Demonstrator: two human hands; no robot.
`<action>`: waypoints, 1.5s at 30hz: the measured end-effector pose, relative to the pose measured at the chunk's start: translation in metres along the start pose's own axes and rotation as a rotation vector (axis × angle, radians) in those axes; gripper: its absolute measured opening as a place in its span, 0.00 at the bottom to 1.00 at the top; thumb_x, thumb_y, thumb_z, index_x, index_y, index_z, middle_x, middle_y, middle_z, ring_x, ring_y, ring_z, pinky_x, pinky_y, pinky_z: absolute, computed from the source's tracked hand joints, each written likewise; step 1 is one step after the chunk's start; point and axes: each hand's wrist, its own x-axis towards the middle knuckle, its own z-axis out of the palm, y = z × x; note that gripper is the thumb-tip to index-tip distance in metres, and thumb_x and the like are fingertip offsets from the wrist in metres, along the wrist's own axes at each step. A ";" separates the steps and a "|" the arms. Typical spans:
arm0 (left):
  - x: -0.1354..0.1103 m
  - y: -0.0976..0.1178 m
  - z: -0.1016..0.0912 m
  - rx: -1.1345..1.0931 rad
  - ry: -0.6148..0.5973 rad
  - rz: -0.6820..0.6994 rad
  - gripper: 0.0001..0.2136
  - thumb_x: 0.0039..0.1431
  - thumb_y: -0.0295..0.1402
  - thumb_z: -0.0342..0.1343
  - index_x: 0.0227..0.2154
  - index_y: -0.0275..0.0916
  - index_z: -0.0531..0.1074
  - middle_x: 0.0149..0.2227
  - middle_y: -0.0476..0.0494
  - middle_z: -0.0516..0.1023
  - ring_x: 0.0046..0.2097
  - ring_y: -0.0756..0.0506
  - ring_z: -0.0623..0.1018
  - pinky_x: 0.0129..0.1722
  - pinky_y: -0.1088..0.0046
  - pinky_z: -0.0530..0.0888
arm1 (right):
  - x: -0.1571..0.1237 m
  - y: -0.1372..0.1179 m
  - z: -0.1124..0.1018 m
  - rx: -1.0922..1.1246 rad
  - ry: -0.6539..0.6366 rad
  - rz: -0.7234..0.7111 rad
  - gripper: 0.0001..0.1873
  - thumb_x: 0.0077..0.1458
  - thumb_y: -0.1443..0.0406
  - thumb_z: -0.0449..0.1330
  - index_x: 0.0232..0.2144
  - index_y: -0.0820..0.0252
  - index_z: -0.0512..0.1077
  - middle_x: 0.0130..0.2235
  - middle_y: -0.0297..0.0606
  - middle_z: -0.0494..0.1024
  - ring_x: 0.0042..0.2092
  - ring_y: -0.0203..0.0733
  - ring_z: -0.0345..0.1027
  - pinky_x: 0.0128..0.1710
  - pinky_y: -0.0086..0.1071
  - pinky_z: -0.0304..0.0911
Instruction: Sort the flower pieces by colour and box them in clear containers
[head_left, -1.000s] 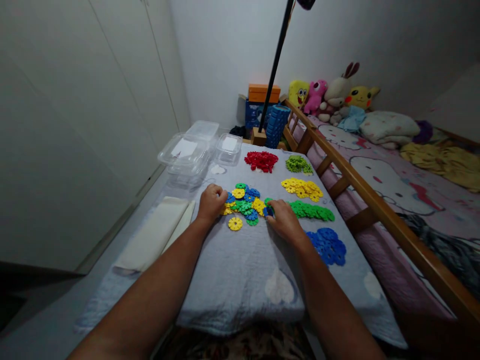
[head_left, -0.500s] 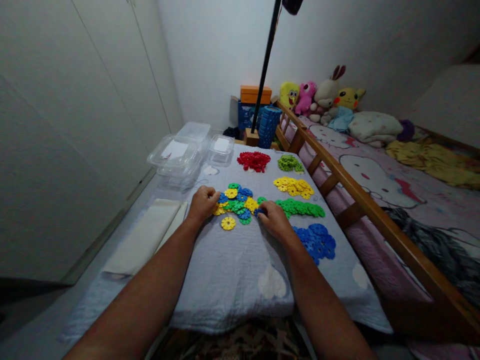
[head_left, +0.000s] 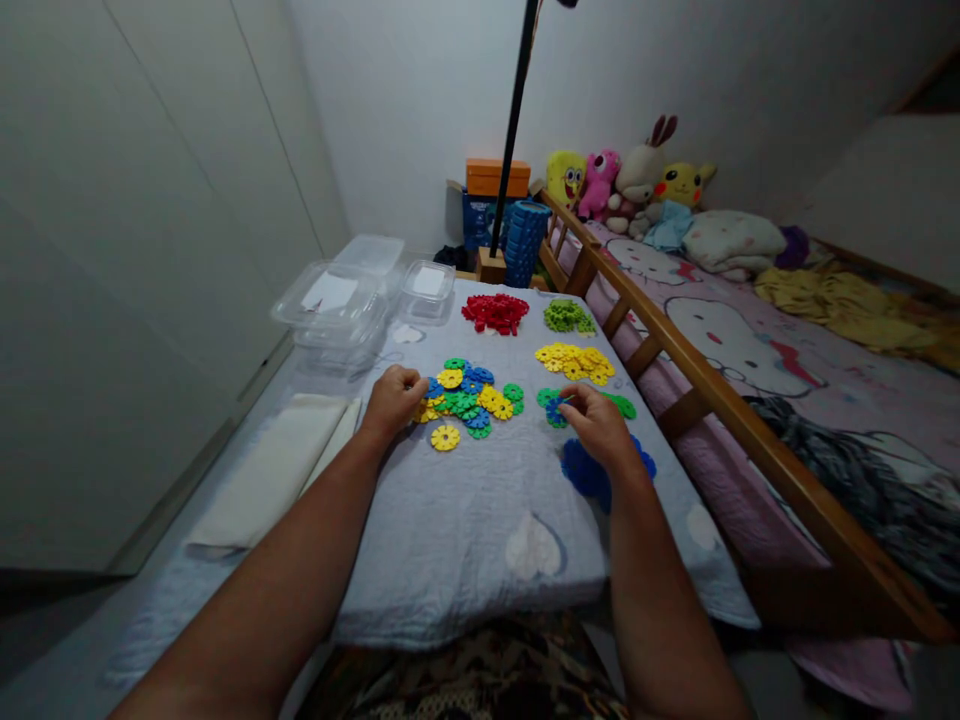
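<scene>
Pinched in my right hand (head_left: 596, 420) is a blue flower-shaped disc (head_left: 556, 411), held over the left part of the row of green discs (head_left: 619, 405). Just nearer to me, partly under that wrist, lies the pile of blue discs (head_left: 589, 470). My left hand (head_left: 396, 400) rests with curled fingers at the left edge of a mixed heap of yellow, green and blue discs (head_left: 466, 400); whatever its fingertips hold is hidden. One yellow disc (head_left: 445, 438) lies apart in front of the heap.
Farther back are piles of yellow discs (head_left: 574, 362), red pieces (head_left: 495, 313) and light green pieces (head_left: 568, 316). Clear plastic containers (head_left: 330, 300) and a folded cream cloth (head_left: 266, 470) sit at the left. A wooden bed rail (head_left: 675, 345) runs along the right side.
My right hand has moved right from the mixed heap to the green row, carrying the blue disc. The left hand stays by the heap. The view has shifted slightly.
</scene>
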 end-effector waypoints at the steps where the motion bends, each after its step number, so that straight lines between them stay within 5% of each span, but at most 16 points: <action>1: 0.000 0.000 0.000 -0.003 -0.003 0.006 0.14 0.56 0.39 0.52 0.18 0.41 0.63 0.24 0.49 0.64 0.33 0.46 0.68 0.33 0.70 0.62 | -0.003 0.006 -0.013 -0.015 0.023 0.022 0.13 0.52 0.58 0.58 0.38 0.56 0.74 0.26 0.29 0.70 0.29 0.39 0.63 0.31 0.32 0.57; 8: -0.001 0.001 0.000 0.026 0.017 0.025 0.13 0.56 0.38 0.53 0.18 0.42 0.64 0.26 0.49 0.65 0.34 0.46 0.68 0.36 0.70 0.66 | -0.034 0.045 -0.071 -0.104 0.130 0.212 0.14 0.50 0.58 0.59 0.36 0.58 0.77 0.26 0.32 0.74 0.29 0.41 0.66 0.29 0.33 0.59; 21: -0.002 -0.002 0.000 0.043 -0.015 0.014 0.12 0.54 0.40 0.53 0.20 0.41 0.68 0.26 0.48 0.69 0.34 0.46 0.70 0.34 0.70 0.66 | -0.046 0.064 -0.071 -0.407 0.137 0.180 0.06 0.50 0.65 0.58 0.32 0.58 0.75 0.36 0.40 0.77 0.38 0.44 0.71 0.40 0.36 0.64; 24: -0.002 -0.002 0.001 0.051 -0.003 0.017 0.12 0.55 0.40 0.53 0.19 0.41 0.66 0.26 0.48 0.68 0.33 0.46 0.70 0.35 0.70 0.66 | -0.030 0.042 -0.055 -0.463 0.132 0.116 0.09 0.55 0.65 0.59 0.37 0.60 0.77 0.42 0.43 0.79 0.42 0.45 0.71 0.46 0.36 0.64; 30: -0.002 -0.002 0.001 0.045 0.009 0.031 0.14 0.56 0.41 0.53 0.19 0.41 0.65 0.26 0.48 0.67 0.33 0.46 0.70 0.35 0.70 0.65 | 0.012 -0.014 0.020 -0.578 -0.172 -0.146 0.15 0.59 0.71 0.56 0.46 0.60 0.78 0.50 0.46 0.80 0.52 0.49 0.69 0.56 0.39 0.59; 34: -0.002 -0.002 0.000 0.047 0.007 0.053 0.14 0.57 0.42 0.54 0.20 0.41 0.68 0.27 0.48 0.68 0.34 0.45 0.70 0.36 0.70 0.66 | 0.026 -0.027 0.059 -0.680 -0.244 -0.148 0.23 0.60 0.75 0.52 0.54 0.56 0.75 0.57 0.45 0.77 0.54 0.53 0.65 0.52 0.41 0.58; 45: 0.000 -0.002 0.002 0.037 -0.007 0.056 0.13 0.57 0.41 0.55 0.20 0.41 0.68 0.27 0.48 0.68 0.34 0.45 0.71 0.37 0.69 0.67 | 0.034 -0.019 0.077 -0.719 -0.216 -0.106 0.18 0.67 0.70 0.50 0.49 0.55 0.77 0.53 0.47 0.79 0.53 0.55 0.63 0.47 0.42 0.56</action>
